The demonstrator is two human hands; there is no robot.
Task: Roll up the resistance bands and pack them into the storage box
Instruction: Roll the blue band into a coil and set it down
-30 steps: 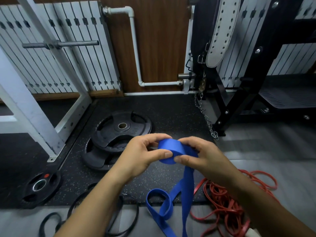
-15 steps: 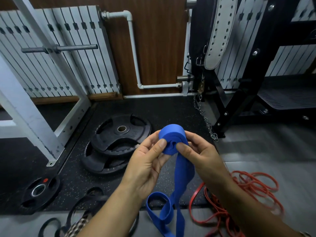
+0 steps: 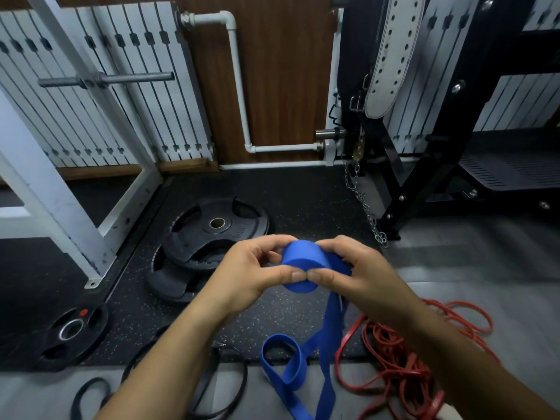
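Note:
A wide blue resistance band is partly wound into a thick roll held at chest height over the floor. My left hand grips the roll's left side, thumb in front and fingers over the top. My right hand grips the right side the same way, and the two thumbs meet on the roll's front. The band's loose tail hangs down and loops on the floor. A tangle of thin red bands lies at the lower right. Black bands lie at the lower left, partly behind my forearm. No storage box is in view.
Stacked black weight plates sit on the dark rubber mat just beyond my hands, and a smaller plate lies at the left. A white rack frame stands left, a black rack with a hanging chain right. Radiators line the wall.
The roll has turned from facing me end-on to lying sideways between my hands. Both hands have shifted their hold, and my thumbs now meet on its front.

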